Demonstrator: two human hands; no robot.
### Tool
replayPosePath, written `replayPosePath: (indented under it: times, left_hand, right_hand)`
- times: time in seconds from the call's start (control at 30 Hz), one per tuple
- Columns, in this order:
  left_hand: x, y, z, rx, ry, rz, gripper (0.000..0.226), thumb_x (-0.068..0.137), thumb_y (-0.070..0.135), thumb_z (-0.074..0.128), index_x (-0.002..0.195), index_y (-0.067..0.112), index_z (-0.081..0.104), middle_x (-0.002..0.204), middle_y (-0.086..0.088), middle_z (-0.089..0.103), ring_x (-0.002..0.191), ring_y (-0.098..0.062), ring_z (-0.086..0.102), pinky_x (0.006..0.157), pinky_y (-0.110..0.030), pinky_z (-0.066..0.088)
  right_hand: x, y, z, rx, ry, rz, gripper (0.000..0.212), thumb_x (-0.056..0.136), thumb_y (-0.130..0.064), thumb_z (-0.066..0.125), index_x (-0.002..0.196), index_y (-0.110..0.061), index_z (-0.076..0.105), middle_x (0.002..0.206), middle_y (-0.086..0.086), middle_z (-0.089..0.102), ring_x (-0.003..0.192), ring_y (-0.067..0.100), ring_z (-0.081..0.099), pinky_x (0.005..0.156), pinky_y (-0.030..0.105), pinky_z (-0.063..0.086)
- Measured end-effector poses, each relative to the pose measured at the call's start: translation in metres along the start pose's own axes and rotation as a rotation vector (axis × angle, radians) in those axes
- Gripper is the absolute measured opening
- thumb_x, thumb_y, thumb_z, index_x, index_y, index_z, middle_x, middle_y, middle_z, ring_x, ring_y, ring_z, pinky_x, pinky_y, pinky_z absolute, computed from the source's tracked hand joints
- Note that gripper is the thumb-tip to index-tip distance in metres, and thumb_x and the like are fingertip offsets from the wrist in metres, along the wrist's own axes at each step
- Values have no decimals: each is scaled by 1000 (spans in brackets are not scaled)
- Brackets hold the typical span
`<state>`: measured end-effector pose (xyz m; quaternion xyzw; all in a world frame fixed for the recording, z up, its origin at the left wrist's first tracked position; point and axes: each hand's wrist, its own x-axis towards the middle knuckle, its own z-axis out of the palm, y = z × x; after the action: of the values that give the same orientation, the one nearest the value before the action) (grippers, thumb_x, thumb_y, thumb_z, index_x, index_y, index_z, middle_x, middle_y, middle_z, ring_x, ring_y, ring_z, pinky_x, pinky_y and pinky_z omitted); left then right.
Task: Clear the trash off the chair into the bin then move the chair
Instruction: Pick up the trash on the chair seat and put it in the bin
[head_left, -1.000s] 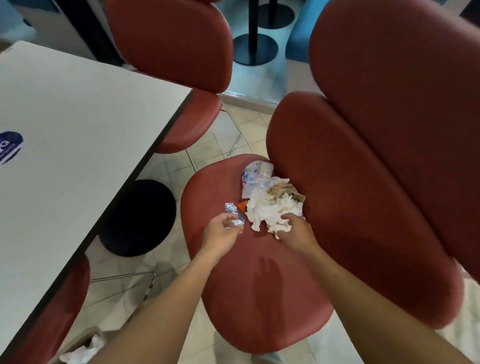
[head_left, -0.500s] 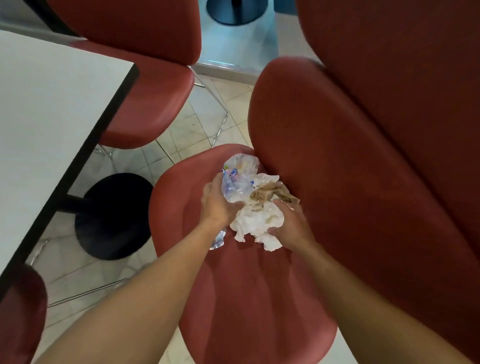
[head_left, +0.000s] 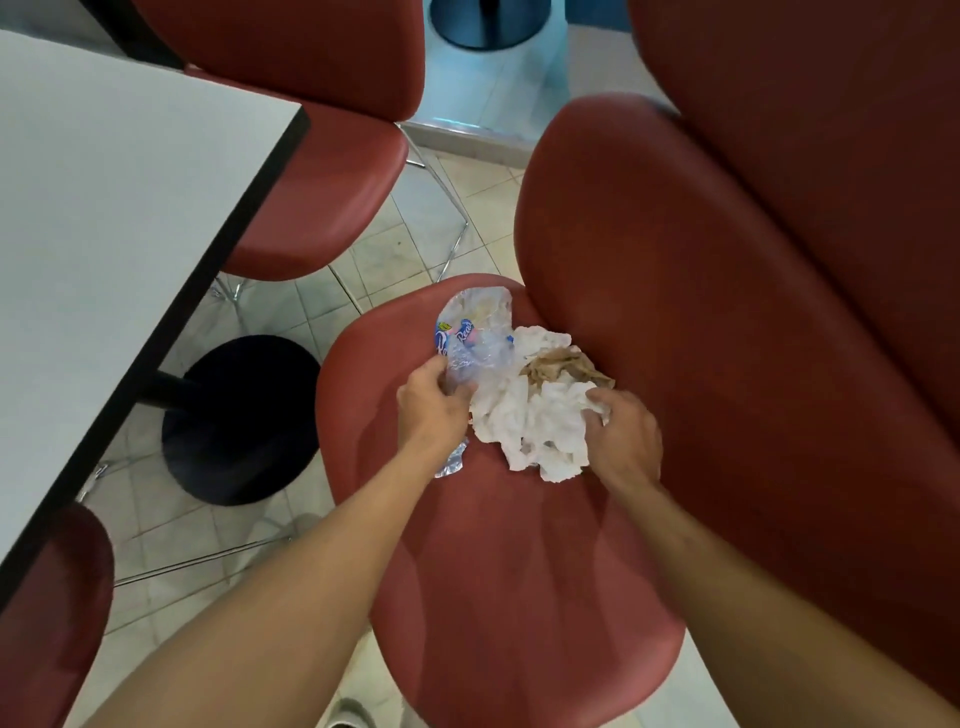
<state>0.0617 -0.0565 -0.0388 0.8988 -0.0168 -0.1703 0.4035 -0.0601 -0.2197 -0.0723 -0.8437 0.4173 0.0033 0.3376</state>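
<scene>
Trash gathering on chair seat (head_left: 498, 561)
Left hand (head_left: 431, 405) grips plastic wrapper (head_left: 475, 332), right hand (head_left: 623, 436) grips white napkins (head_left: 530, 421), probably to lift everything together.

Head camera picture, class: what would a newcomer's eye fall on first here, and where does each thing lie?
First, the heap of crumpled white tissue with a brown scrap on top, lying at the back of the red chair seat. The left hand grips a clear plastic wrapper at the heap's left edge, while the right hand grips the tissue from the right. A white table fills the left side.
</scene>
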Motion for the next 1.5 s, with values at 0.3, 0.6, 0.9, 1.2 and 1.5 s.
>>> replayPosePath:
  times: [0.3, 0.6, 0.9, 1.2, 1.5]
  left_hand:
    - [-85, -2, -70, -115, 39, 67, 30, 76, 8, 67, 59, 23, 47, 55, 12, 49, 50, -3, 42, 47, -13, 31]
    - [-184, -62, -150, -202, 62, -24, 13, 76, 14, 68, 74, 10, 56, 76, -13, 65, 68, -25, 60, 65, -41, 49]
    - [-288, -143, -253, -296, 190, -134, 18, 79, 16, 70, 87, 1, 63, 86, -15, 68, 72, -25, 61, 70, -41, 52]
    - [-353, -252, -329, -320, 355, -288, 18, 80, 19, 69, 87, 3, 62, 80, -15, 63, 75, -28, 60, 70, -41, 51]
    - [-384, -341, -357, -406, 349, -425, 29, 77, 28, 64, 75, 0, 58, 69, -17, 59, 63, -14, 49, 62, -36, 47]
  right_hand:
    - [-77, -44, -52, 119, 150, 4, 27, 89, -20, 59, 114, -18, 67, 113, 7, 65, 103, 26, 61, 89, 32, 44]
    - [-195, -99, -43, 196, 85, -34, 28, 89, -22, 55, 113, -17, 67, 112, 4, 69, 93, 23, 65, 87, 29, 47]
    - [-294, -155, 26, 196, -38, -180, 24, 89, -23, 56, 109, -16, 68, 96, 3, 70, 84, 16, 58, 88, 34, 51]
    - [-379, -212, 108, 176, -223, -321, 19, 87, -23, 60, 103, -18, 70, 94, -1, 70, 83, 16, 65, 78, 36, 55]
    - [-437, -231, 175, 84, -383, -397, 18, 91, -22, 60, 107, -19, 67, 93, -2, 67, 73, 12, 62, 65, 24, 52]
